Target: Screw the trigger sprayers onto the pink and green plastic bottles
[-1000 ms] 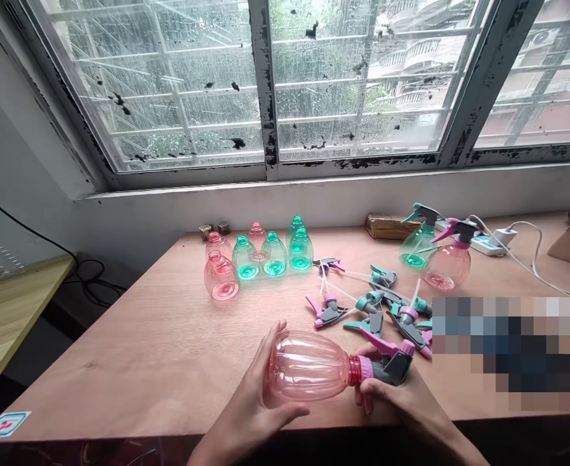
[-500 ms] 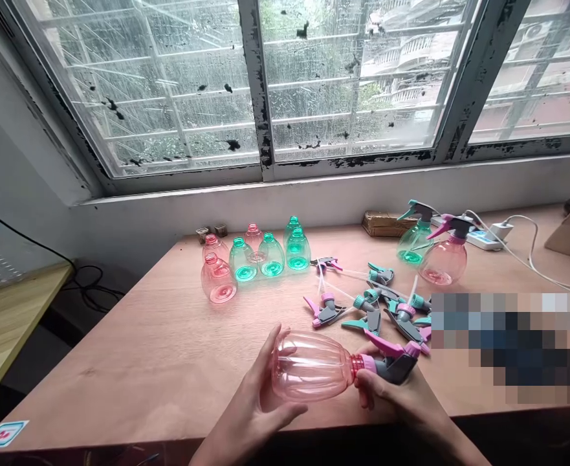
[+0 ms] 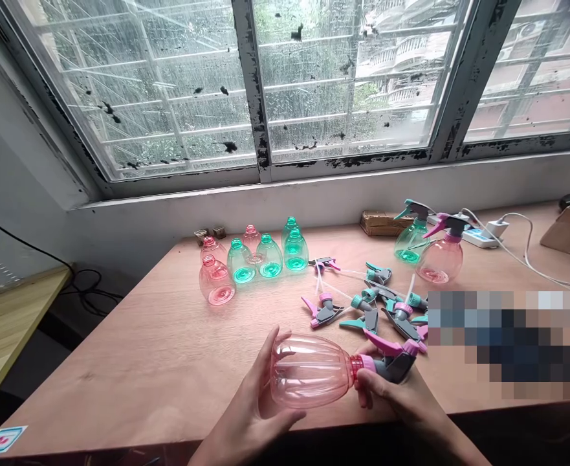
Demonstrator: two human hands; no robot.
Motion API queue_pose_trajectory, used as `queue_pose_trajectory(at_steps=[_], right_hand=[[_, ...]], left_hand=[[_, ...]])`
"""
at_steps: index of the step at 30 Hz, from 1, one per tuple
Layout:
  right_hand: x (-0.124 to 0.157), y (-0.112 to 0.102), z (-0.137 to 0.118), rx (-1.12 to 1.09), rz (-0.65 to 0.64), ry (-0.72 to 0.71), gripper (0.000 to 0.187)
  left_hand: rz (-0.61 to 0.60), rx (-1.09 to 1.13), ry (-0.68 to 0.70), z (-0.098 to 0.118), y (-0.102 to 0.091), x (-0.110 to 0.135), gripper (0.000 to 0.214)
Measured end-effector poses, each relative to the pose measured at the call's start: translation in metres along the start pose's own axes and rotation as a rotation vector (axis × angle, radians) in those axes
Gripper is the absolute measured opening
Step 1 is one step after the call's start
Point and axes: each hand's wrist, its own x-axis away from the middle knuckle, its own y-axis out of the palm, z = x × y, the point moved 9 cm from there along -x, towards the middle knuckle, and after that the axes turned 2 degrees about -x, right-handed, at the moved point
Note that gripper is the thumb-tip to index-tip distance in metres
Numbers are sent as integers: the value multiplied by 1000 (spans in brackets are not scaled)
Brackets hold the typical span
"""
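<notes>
I see a wide window (image 3: pixel 168 84) running along the far edge of the surface (image 3: pixel 134 362), its panes streaked and spotted, its white frame (image 3: pixel 248 90) flaking to black. Soft daylight comes through it, and pale buildings (image 3: pixel 401 58) and greenery show outside. A white wall (image 3: pixel 314 197) sits under the sill. The surface is light wood. Past its left edge stands a yellowish table (image 3: pixel 8 317), and a black cable (image 3: pixel 88 291) trails over the dark floor (image 3: pixel 37 362) between them.

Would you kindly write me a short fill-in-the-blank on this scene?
1. The left hand cups a ___ bottle lying sideways.
2. The right hand grips its spray head, which is pink and ___.
3. Beside the finished pink sprayer stands a ___ one.
Missing: pink, grey, green.
</notes>
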Motion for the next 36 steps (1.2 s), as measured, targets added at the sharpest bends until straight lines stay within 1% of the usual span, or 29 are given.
queue_pose_trajectory(at_steps=[3, 5, 6, 8, 10, 12, 16, 18, 21, 22, 24, 26, 29, 31, 34, 36], right_hand=[[0, -1, 1, -4, 6, 10, 32], [1, -3, 4, 2, 20, 24, 33], [1, -3, 5, 1, 24, 29, 34], [2, -4, 6, -3, 32, 30, 36], [2, -5, 5, 0, 37, 18, 37], [2, -5, 4, 5, 44, 7, 36], [1, -5, 1, 0, 62, -1, 36], [1, -4, 0, 6, 56, 0, 36], [2, -1, 1, 37, 30, 4, 34], [3, -1, 1, 45, 25, 7, 33], [3, -1, 2, 50, 25, 12, 33], [3, -2, 3, 37, 35, 17, 33], [2, -3, 2, 13, 45, 10, 33], [1, -3, 0, 31, 45, -4, 32], [2, -3, 1, 83, 35, 0, 31], [2, -3, 2, 108, 20, 9, 30]], left_hand=[[10, 66, 11, 2, 2, 0, 104], [34, 133, -17, 1, 0, 1, 114], [39, 156, -42, -1, -1, 1, 116], [21, 175, -97, -6, -1, 0, 111], [-17, 181, -114, -7, 1, -1, 106], [-24, 165, -82, -5, 1, -2, 106], [15, 79, -39, -3, -1, -2, 99], [18, 88, -39, -4, 0, -1, 104], [25, 168, -60, -5, 0, 0, 115], [13, 195, -72, -6, 0, 0, 114], [-9, 216, -84, -6, 1, 0, 105], [-8, 167, -72, -4, 1, -1, 99], [7, 58, -25, 0, 0, -1, 100], [8, 29, -21, 0, 1, 0, 103], [22, 96, -52, -3, -1, 1, 112], [2, 170, -82, -6, 0, 1, 109]])
